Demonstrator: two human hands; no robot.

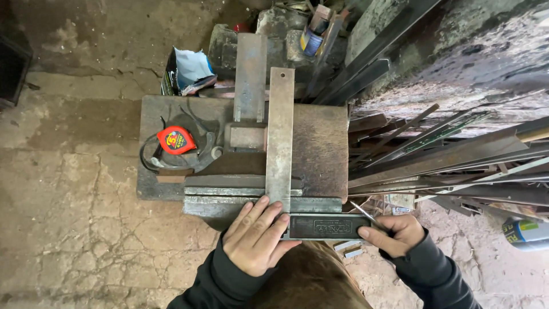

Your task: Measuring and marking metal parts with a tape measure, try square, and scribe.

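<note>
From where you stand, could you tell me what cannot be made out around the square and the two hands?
Head view only:
- The square: the left hand covers where blade meets stock.
- The metal bar: its near edge is hidden under that hand.
- The thin scriber in the right hand: its tip is too small to tell whether it touches.
- The blue can: cut off by the right edge.
</note>
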